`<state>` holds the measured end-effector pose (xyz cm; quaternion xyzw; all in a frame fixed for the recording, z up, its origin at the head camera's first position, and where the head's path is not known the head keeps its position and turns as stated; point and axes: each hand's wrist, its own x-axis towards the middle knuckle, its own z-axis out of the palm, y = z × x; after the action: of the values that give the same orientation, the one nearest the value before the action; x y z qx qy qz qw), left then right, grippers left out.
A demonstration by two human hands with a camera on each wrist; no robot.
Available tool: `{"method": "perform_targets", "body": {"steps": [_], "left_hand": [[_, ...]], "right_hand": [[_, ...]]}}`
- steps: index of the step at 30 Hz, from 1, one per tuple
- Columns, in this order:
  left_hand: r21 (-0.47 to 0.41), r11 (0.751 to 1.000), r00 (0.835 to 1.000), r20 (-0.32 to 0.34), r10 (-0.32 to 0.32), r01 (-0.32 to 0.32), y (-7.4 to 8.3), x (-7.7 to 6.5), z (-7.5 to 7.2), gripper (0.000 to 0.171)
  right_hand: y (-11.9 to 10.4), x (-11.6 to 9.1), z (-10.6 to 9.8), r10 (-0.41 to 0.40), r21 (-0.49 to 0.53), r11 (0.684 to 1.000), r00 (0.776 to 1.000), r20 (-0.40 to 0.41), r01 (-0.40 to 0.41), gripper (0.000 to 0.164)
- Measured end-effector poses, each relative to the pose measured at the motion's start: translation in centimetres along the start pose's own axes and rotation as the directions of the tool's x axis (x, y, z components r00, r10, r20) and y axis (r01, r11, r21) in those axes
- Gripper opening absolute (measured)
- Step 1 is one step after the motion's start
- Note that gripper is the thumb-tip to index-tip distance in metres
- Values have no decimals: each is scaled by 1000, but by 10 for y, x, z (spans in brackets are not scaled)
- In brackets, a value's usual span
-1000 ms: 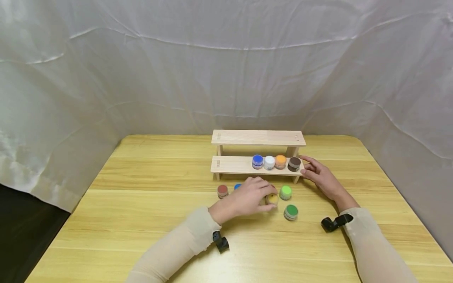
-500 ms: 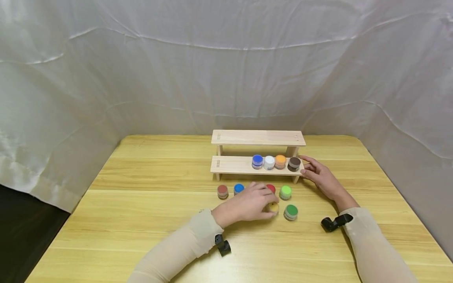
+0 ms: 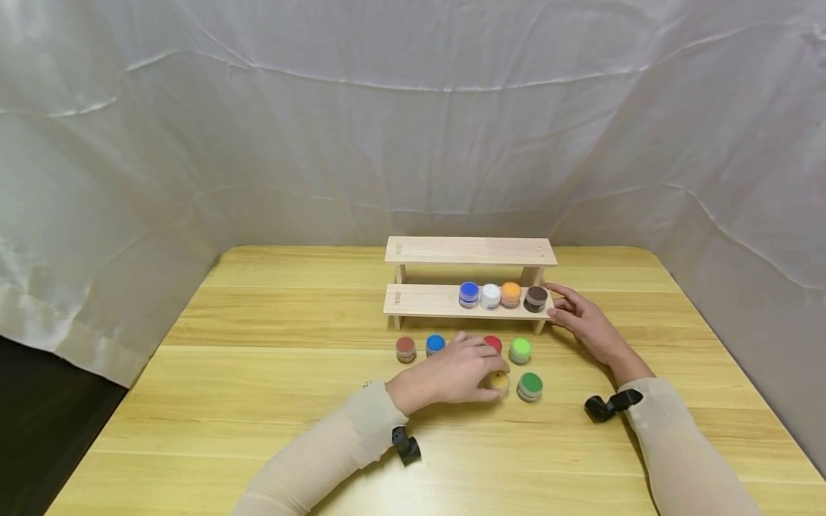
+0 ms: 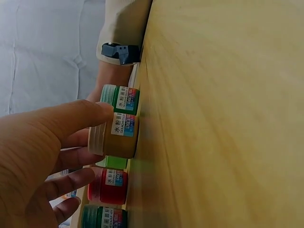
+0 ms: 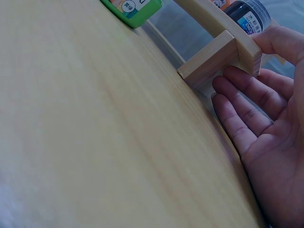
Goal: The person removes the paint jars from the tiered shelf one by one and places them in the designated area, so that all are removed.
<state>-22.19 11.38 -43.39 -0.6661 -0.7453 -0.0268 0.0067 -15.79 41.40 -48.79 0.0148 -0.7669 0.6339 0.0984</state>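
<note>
My left hand point(image 3: 459, 371) pinches a yellow-ochre paint jar point(image 4: 121, 138) between thumb and fingers, close over the table beside the dark green jar point(image 3: 530, 385). In the left wrist view the thumb lies at its clear lid, with the label facing the camera. My right hand point(image 3: 586, 328) holds the right end of the lower shelf point(image 3: 426, 301) of a wooden rack. Its thumb touches the shelf's end near the dark brown jar point(image 3: 535, 299), while the other fingers curl below and behind it, as the right wrist view shows.
On the lower shelf stand blue point(image 3: 469, 294), white point(image 3: 490, 296) and orange jars point(image 3: 510, 294). The upper shelf point(image 3: 471, 250) lies behind. Reddish-brown point(image 3: 405, 349), blue point(image 3: 435, 345), red point(image 3: 493, 344) and light green jars point(image 3: 520, 350) line the table before the rack. Another green jar point(image 4: 103, 217) shows below the red one.
My left hand has brought the yellow-ochre jar toward me, out from before the red jar and down beside the dark green one. My right hand stays at the rack.
</note>
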Motion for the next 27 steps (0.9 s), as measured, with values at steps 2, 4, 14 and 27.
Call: {"method": "perform_targets", "body": {"steps": [2, 4, 14, 27], "left_hand": [[-7, 1000, 1000, 5, 2, -2, -1, 0, 0, 42], [-16, 1000, 1000, 7, 1, 0, -3, 0, -2, 44], [-33, 999, 995, -94, -26, 23, -15, 1, -15, 45], [-67, 986, 958, -235, -166, 154, -43, 2, -35, 42]], "right_hand": [[0, 0, 0, -3, 2, 1000, 1000, 0, 3, 58], [0, 0, 0, -7, 7, 1000, 1000, 2, 7, 58], [2, 1, -1, -18, 35, 999, 1000, 6, 17, 58], [2, 0, -1, -8, 16, 1000, 1000, 5, 8, 58]]}}
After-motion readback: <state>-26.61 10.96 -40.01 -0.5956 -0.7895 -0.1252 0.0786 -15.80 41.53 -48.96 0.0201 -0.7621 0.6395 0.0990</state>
